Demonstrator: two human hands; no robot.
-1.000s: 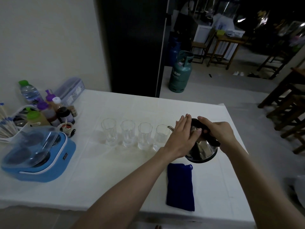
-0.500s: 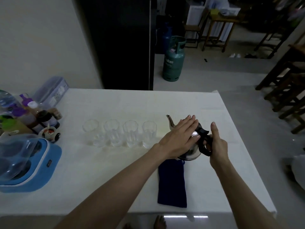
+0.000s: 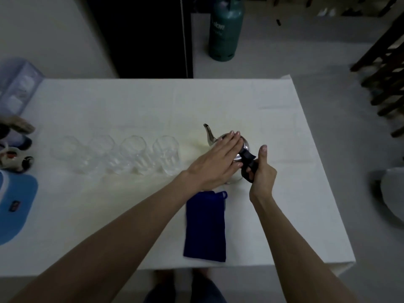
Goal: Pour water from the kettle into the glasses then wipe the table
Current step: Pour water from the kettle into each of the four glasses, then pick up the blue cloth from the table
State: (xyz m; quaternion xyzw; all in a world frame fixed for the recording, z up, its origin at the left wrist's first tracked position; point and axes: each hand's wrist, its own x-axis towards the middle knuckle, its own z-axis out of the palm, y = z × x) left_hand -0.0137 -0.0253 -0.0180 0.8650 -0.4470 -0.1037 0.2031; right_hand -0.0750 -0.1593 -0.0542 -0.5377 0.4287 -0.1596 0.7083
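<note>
Apparently both hands [image 3: 218, 162] grip the kettle [image 3: 229, 145] beside 4 glasses [image 3: 166, 154].

Both forearms are bare, no sleeves, watch or rings showing; blue trousers [image 3: 185, 291] at six o'clock, blurred.

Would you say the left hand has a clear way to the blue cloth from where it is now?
Probably yes. The left hand lies flat on the kettle lid, holding nothing, and the blue cloth lies just below it on the table, with nothing between them.
</note>
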